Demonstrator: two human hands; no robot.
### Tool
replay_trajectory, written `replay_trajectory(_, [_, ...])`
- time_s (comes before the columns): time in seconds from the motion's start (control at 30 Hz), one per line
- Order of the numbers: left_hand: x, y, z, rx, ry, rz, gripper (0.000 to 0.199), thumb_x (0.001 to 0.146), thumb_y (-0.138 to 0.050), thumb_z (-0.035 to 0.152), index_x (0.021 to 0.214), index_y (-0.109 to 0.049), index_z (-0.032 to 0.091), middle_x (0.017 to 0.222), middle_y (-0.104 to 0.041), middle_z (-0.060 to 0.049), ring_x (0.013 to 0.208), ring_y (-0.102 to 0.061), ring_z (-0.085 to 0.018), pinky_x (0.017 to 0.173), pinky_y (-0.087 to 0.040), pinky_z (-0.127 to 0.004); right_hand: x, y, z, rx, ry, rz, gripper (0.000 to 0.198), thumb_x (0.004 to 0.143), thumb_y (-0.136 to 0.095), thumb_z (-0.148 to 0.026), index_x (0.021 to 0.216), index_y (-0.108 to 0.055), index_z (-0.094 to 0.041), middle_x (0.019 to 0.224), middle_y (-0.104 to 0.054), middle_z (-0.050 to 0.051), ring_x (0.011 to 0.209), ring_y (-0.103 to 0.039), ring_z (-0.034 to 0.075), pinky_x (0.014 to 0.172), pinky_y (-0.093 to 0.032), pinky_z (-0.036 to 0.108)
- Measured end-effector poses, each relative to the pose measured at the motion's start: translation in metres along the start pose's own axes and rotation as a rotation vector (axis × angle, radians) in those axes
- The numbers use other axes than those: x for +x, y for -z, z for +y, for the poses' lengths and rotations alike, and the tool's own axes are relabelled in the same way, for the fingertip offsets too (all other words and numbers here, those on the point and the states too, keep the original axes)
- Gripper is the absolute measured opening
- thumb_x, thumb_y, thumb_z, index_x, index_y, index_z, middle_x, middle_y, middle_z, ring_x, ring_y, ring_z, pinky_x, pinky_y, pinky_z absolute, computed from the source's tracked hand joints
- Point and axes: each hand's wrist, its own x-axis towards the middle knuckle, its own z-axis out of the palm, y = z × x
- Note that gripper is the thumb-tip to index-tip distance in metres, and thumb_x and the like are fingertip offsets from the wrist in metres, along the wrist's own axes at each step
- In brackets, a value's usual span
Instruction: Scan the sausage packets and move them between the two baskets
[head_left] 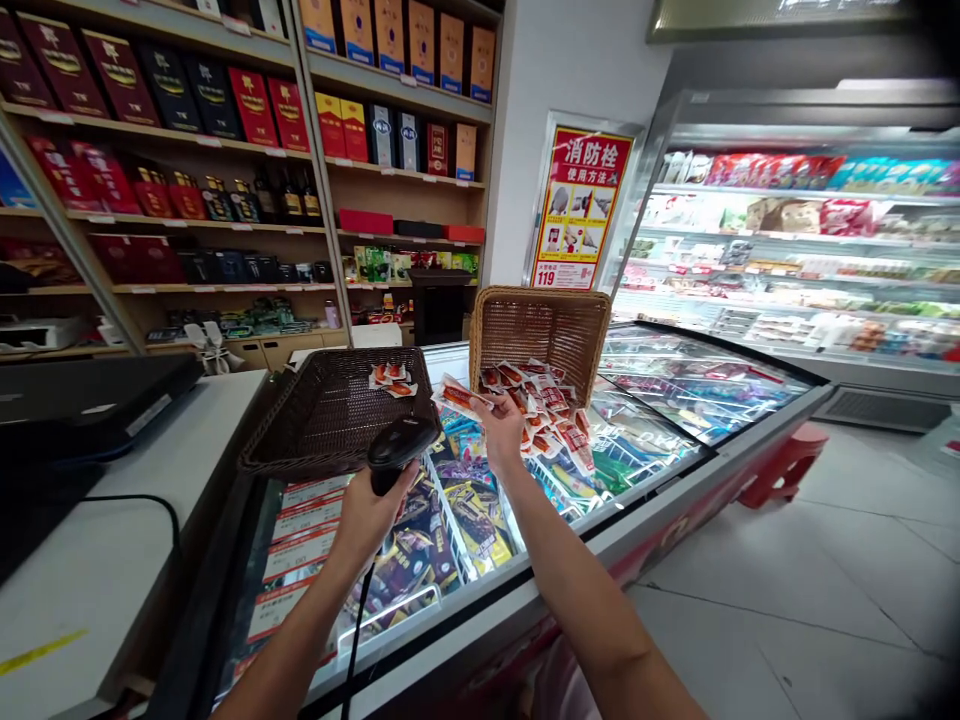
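My left hand (373, 505) is wrapped round the grip of a black barcode scanner (403, 440), its cord hanging down. In my right hand (501, 430) is a small sealed snack packet (457, 394), white with a reddish-brown filling, pinched between thumb and fingers. Behind that hand, a tan wicker basket (541, 302) is tipped on its side, and a heap of similar packets (551, 400) spills from it onto the freezer's glass top. To the left lies a dark brown wicker basket (300, 425) with several packets (394, 378) at its far right corner.
Under the baskets is a chest freezer (637, 530) with a glass top and packaged goods inside. A white counter (202, 430) with black equipment stands left. Shelves of boxed bottles (217, 95) line the back; a red stool (787, 465) is at the right.
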Motion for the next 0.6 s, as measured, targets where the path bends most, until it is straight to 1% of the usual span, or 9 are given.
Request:
replay_trajectory(0.07, [0.002,0.000,-0.003,0.027,-0.003,-0.035,0.051,0.061,-0.087,0.060,0.055,-0.057,0.019,0.043,-0.051,0.000,0.040,-0.042,-0.012,0.042,-0.031,-0.024,0.012,0.007,-0.001,-0.098,0.061,0.192,0.047,0.069,-0.083,-0.057,0.092,-0.065,-0.020,0.087,-0.071,0.005,0.086,-0.065,0.021,0.081,-0.055,0.036])
replay_trajectory(0.17, [0.007,0.001,-0.007,0.067,0.000,-0.042,0.055,0.061,-0.086,0.064,0.053,-0.055,0.019,0.044,-0.050,0.000,0.041,-0.043,-0.012,0.042,-0.032,-0.024,0.037,0.028,-0.006,-0.277,0.125,0.522,0.040,0.079,-0.075,-0.054,0.097,-0.064,-0.020,0.098,-0.072,0.010,0.092,-0.065,0.024,0.090,-0.055,0.040])
replay_trajectory(0.23, [0.010,0.003,-0.008,0.075,-0.006,-0.047,0.055,0.061,-0.086,0.063,0.052,-0.054,0.020,0.044,-0.051,0.000,0.041,-0.044,-0.012,0.042,-0.033,-0.024,0.054,0.046,-0.011,-0.342,0.107,0.664,0.035,0.088,-0.066,-0.050,0.104,-0.064,-0.019,0.107,-0.072,0.015,0.097,-0.066,0.026,0.092,-0.055,0.041])
replay_trajectory(0.27, [0.011,0.003,-0.007,0.070,-0.007,-0.053,0.054,0.061,-0.086,0.063,0.052,-0.054,0.020,0.045,-0.051,0.000,0.041,-0.044,-0.012,0.041,-0.033,-0.024,0.061,0.054,-0.014,-0.359,0.088,0.694,0.034,0.092,-0.060,-0.046,0.109,-0.064,-0.017,0.111,-0.072,0.017,0.099,-0.067,0.027,0.093,-0.055,0.041])
replay_trajectory(0.3, [0.012,0.004,-0.007,0.060,-0.004,-0.055,0.054,0.060,-0.086,0.062,0.052,-0.053,0.020,0.045,-0.051,0.000,0.041,-0.044,-0.012,0.041,-0.033,-0.024,0.066,0.062,-0.017,-0.377,0.068,0.690,0.034,0.094,-0.055,-0.042,0.113,-0.064,-0.015,0.113,-0.072,0.019,0.102,-0.068,0.028,0.093,-0.055,0.041])
replay_trajectory(0.37, [0.013,0.004,-0.006,0.030,0.012,-0.054,0.052,0.060,-0.087,0.059,0.052,-0.054,0.020,0.045,-0.051,0.000,0.041,-0.044,-0.011,0.041,-0.033,-0.024,0.070,0.074,-0.021,-0.450,0.032,0.630,0.035,0.095,-0.049,-0.032,0.121,-0.063,-0.011,0.119,-0.071,0.021,0.109,-0.069,0.029,0.098,-0.054,0.042])
replay_trajectory(0.47, [0.013,0.006,-0.002,-0.058,0.011,-0.004,0.048,0.061,-0.088,0.053,0.057,-0.055,0.019,0.047,-0.051,0.002,0.041,-0.044,-0.011,0.041,-0.033,-0.024,0.063,0.081,-0.024,-0.670,0.037,0.559,0.045,0.092,-0.048,-0.019,0.134,-0.058,-0.009,0.133,-0.065,0.024,0.128,-0.061,0.031,0.110,-0.047,0.047])
replay_trajectory(0.53, [0.014,0.008,0.004,-0.158,-0.009,0.089,0.046,0.060,-0.089,0.050,0.062,-0.056,0.019,0.051,-0.053,0.003,0.043,-0.045,-0.010,0.042,-0.034,-0.023,0.053,0.074,-0.024,-0.821,0.109,0.556,0.052,0.091,-0.047,-0.015,0.142,-0.052,-0.009,0.143,-0.058,0.026,0.140,-0.051,0.033,0.117,-0.039,0.049])
replay_trajectory(0.6, [0.015,0.012,0.011,-0.278,-0.014,0.211,0.046,0.061,-0.088,0.052,0.070,-0.057,0.019,0.055,-0.053,0.005,0.044,-0.044,-0.008,0.043,-0.035,-0.023,0.042,0.057,-0.025,-0.885,0.220,0.480,0.053,0.092,-0.045,-0.015,0.145,-0.048,-0.010,0.146,-0.055,0.025,0.143,-0.047,0.033,0.119,-0.036,0.050])
